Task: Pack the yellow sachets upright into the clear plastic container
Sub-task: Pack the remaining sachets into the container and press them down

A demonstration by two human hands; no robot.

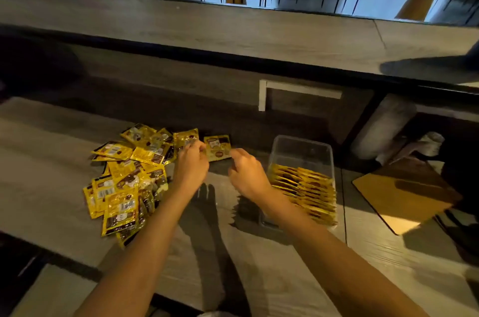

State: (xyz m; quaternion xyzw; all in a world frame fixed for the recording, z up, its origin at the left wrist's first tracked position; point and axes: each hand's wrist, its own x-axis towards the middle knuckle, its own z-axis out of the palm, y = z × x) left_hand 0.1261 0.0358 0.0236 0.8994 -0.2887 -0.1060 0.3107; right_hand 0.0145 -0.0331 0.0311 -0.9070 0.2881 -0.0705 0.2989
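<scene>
A loose pile of yellow sachets (129,176) lies on the wooden counter at the left. To the right stands the clear plastic container (302,147), with a row of sachets (305,189) packed upright in its near half and its far half bare. Between pile and container, one yellow sachet (217,147) is held up facing me. My left hand (191,166) pinches its left edge, at the pile's right side. My right hand (246,176), fingers curled, pinches its right edge, just left of the container.
A raised counter ledge (233,39) runs across behind the work surface. A brown board (404,195) lies to the right of the container, with a grey roll (381,127) behind it. A white bracket (298,90) sits on the back panel.
</scene>
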